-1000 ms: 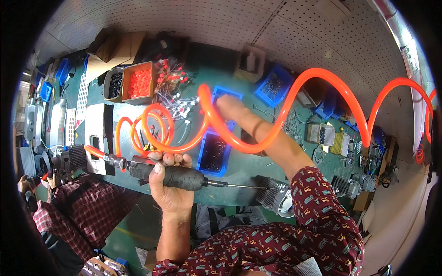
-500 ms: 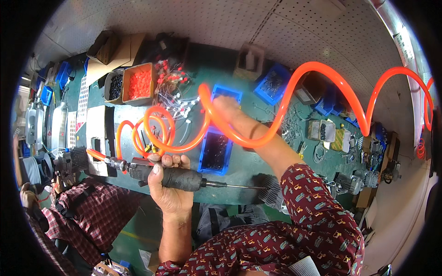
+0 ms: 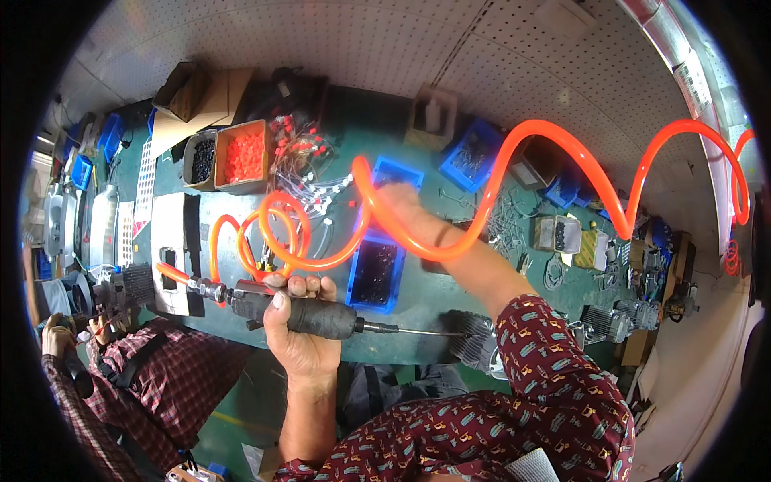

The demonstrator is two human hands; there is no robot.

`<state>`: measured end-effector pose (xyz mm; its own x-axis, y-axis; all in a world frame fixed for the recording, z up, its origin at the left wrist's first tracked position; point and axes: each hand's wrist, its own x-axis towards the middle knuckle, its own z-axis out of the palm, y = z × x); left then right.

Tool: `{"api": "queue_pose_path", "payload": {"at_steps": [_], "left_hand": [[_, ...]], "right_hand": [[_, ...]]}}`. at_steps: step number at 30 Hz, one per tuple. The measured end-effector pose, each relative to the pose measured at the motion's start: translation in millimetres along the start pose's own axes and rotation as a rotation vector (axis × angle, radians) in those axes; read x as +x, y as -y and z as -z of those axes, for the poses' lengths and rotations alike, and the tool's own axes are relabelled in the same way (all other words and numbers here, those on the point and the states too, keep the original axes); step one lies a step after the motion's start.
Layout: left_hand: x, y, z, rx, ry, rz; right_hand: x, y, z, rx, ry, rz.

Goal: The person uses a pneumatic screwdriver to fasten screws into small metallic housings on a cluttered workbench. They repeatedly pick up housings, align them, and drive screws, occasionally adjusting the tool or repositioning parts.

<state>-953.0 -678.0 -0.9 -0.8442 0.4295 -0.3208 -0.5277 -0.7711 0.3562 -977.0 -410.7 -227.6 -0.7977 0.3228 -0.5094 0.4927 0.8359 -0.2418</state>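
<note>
My left hand is closed around the dark grip of a pneumatic screwdriver, held level above the near edge of the bench. Its long bit points right, toward a grey finned metal housing. An orange coiled air hose joins the tool's left end. My right hand reaches into the farther blue bin; its fingers are blurred and partly behind the hose. Closer to me sits a second blue bin with small dark parts inside.
Boxes of red caps and black parts stand at the back left, beside tangled white wires. Another blue bin lies back right. A co-worker's hands are at the far left. Finned motors stand at right.
The view has shifted slightly. My right hand has moved a little within the farther blue bin, while my left hand keeps its grip on the screwdriver.
</note>
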Motion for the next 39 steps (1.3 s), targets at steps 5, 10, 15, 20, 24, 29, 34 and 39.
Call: {"api": "queue_pose_path", "payload": {"at_steps": [5,10,15,20,24,29,34,39], "left_hand": [[-0.2,0.1,-1.7,-0.007,0.009,-0.001],[2.1,-0.9,-0.2,-0.01,0.022,-0.022],[1.5,0.3,-4.8,-0.001,0.029,0.001],[3.1,0.1,-2.1,0.015,-0.037,-0.003],[5.0,0.6,-4.4,0.008,0.022,-0.005],[3.2,2.8,-4.4,0.018,0.022,0.005],[1.9,2.3,-7.5,0.021,0.003,-0.003],[6.1,3.0,-7.0,0.005,-0.007,-0.007]], "right_hand": [[-0.5,-30.8,-85.7,0.524,-0.206,0.248],[-46.0,-13.5,9.2,0.075,-0.302,0.122],[-41.3,-29.7,44.2,0.134,-0.36,-0.055],[-40.6,-27.0,42.4,0.206,-0.416,0.022],[-27.2,-29.0,26.4,0.015,-0.369,0.228],[-16.6,-9.0,25.3,-0.302,-0.034,0.308],[-15.2,-17.4,44.5,-0.182,-0.266,0.382],[-27.3,-4.7,37.6,-0.325,0.081,0.485]]}}
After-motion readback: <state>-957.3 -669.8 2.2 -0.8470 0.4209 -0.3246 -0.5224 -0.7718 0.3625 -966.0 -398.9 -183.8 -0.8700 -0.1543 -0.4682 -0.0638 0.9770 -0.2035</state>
